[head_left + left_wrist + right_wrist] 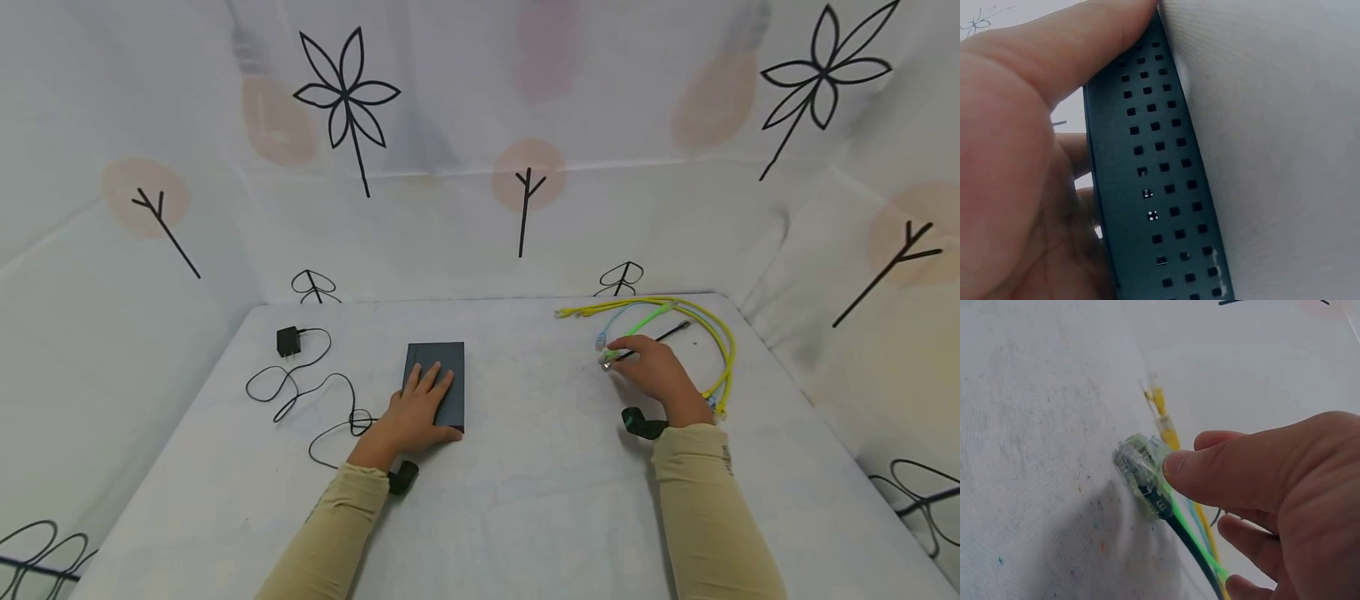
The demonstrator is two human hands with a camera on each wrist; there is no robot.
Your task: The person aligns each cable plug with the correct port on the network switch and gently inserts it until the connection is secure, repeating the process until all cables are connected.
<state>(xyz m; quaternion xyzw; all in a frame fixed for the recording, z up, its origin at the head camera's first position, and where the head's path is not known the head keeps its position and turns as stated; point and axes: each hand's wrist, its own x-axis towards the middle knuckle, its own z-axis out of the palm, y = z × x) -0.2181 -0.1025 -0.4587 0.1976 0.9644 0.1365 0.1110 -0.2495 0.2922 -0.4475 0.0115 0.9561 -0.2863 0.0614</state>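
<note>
A flat dark box (452,379) lies on the table, its side pierced by rows of small square vent holes in the left wrist view. My left hand (412,421) rests on it, fingers spread over the top and thumb along the near edge. Farther right, my right hand (658,375) has its thumb and index finger at the plug end of a green network cable (647,320), pinching it. Right beside that plug is the clear plug of a black network cable (1192,540). A light blue cable's plug (601,341) lies just beyond the fingertips.
Yellow network cables (727,342) curve around the back right of the table (525,517). At the left lies a black power adapter (288,341), its thin cord (341,375) looped towards the box. Patterned white cloth walls (450,233) enclose the back and sides.
</note>
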